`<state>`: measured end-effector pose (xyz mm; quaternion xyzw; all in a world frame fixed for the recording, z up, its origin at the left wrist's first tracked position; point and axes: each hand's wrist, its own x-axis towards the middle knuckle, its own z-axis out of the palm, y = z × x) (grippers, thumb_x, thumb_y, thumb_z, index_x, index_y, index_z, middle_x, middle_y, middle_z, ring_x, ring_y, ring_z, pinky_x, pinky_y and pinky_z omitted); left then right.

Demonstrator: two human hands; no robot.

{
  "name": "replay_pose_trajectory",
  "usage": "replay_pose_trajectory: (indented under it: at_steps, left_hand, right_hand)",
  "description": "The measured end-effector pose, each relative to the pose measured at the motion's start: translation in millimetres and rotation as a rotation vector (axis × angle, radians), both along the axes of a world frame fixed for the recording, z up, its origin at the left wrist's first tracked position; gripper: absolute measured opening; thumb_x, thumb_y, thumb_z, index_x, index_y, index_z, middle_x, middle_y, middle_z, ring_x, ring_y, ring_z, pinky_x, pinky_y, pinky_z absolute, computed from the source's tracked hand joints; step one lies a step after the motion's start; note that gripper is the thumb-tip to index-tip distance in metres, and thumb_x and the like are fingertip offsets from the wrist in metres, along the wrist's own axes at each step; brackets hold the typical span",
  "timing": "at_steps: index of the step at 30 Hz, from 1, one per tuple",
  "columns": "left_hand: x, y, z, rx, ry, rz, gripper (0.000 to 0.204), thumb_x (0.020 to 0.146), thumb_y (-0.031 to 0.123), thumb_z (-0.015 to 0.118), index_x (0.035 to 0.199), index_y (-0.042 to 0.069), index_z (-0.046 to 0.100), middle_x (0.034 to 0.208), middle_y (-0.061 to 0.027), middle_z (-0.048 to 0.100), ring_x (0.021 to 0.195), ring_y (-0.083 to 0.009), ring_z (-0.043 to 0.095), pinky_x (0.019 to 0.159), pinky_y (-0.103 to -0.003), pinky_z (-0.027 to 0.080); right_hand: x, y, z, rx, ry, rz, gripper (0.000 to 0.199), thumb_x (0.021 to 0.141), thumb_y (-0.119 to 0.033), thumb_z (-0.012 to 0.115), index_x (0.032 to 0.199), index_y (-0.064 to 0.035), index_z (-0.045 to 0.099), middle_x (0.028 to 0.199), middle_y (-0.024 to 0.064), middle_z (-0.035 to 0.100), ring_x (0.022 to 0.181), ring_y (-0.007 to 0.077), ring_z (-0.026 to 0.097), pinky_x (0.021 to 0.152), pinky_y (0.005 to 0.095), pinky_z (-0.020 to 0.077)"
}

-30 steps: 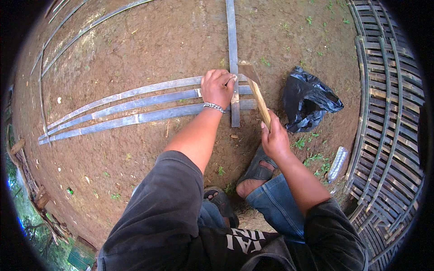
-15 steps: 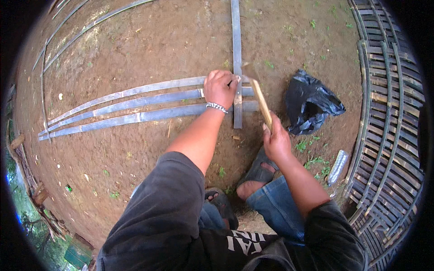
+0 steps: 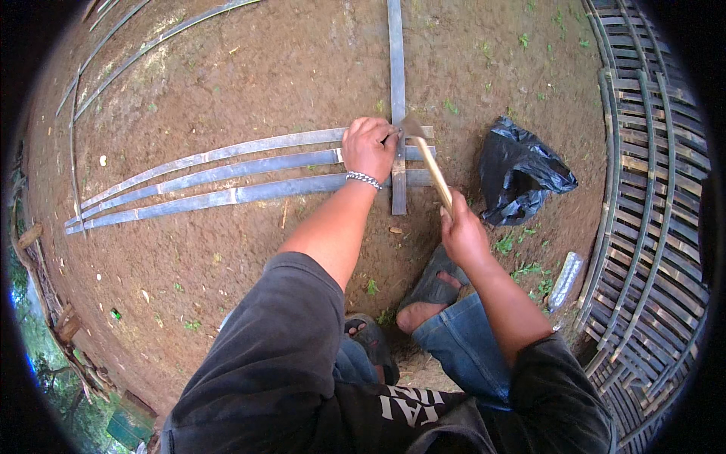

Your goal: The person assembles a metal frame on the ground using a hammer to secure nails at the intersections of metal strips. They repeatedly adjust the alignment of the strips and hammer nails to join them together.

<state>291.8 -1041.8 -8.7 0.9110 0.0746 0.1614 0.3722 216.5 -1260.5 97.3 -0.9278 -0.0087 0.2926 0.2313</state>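
Compared with half a second ago, the wooden-handled tool has dipped slightly nearer and leftward, its blurred head now just beside the left hand, which looks to have held its place. Starting at the left, a thin stick crosses the far ends of three long grey slats, which lie on bare earth and nearly meet there, then spread apart toward the right. Over by their right ends, the left hand is bent down with fingers curled where the far slat meets a straight crosspiece; whether something small is pinched in it, I cannot tell. Further right, the right hand is wrapped round the tool's handle, above a sandalled foot. A black plastic bag sits right of that, a clear bottle nearer, and a slatted panel along the right edge. As I see it, thumb and fingertips are most at risk: a stroke straying left would catch them. A glancing blow might also split a slat, or knock the crosspiece askew if the left hand's pressure slackened.
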Motion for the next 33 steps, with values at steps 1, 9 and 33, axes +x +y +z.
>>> replay_pose_trajectory:
  at_steps: [1,9,33]
  left_hand:
    - [1.6,-0.2,-0.9,0.020,-0.002,0.002,0.011,0.078,0.020,0.082,0.085,0.013,0.080,0.096,-0.0033,0.074,0.100,-0.0258,0.065,0.089,-0.042,0.049]
    - [-1.3,0.3,0.1,-0.017,-0.003,-0.013,0.010,0.078,0.019,0.081,0.085,0.012,0.079,0.098,-0.0039,0.074,0.103,-0.0263,0.065,0.090,-0.042,0.049]
    - [-3.0,10.3,1.0,-0.149,0.006,-0.043,0.037,0.076,0.003,0.055,0.112,0.003,0.065,0.119,-0.0220,0.063,0.115,-0.0419,0.057,0.104,-0.050,0.044]
  right_hand:
    - [0.6,-1.1,0.6,0.027,-0.078,-0.010,0.049,0.099,-0.015,0.059,0.145,-0.0114,0.044,0.125,0.0266,0.065,0.108,0.0488,0.065,0.089,0.0548,0.0549]
    - [0.5,-0.4,1.4,-0.037,-0.043,0.031,0.048,0.099,-0.015,0.060,0.144,-0.0113,0.044,0.117,0.0290,0.067,0.102,0.0497,0.067,0.086,0.0567,0.0548]
    - [-8.6,-2.4,6.0,0.111,-0.221,0.043,0.054,0.097,-0.011,0.062,0.147,-0.0097,0.043,0.123,0.0279,0.066,0.106,0.0494,0.066,0.089,0.0551,0.0551]
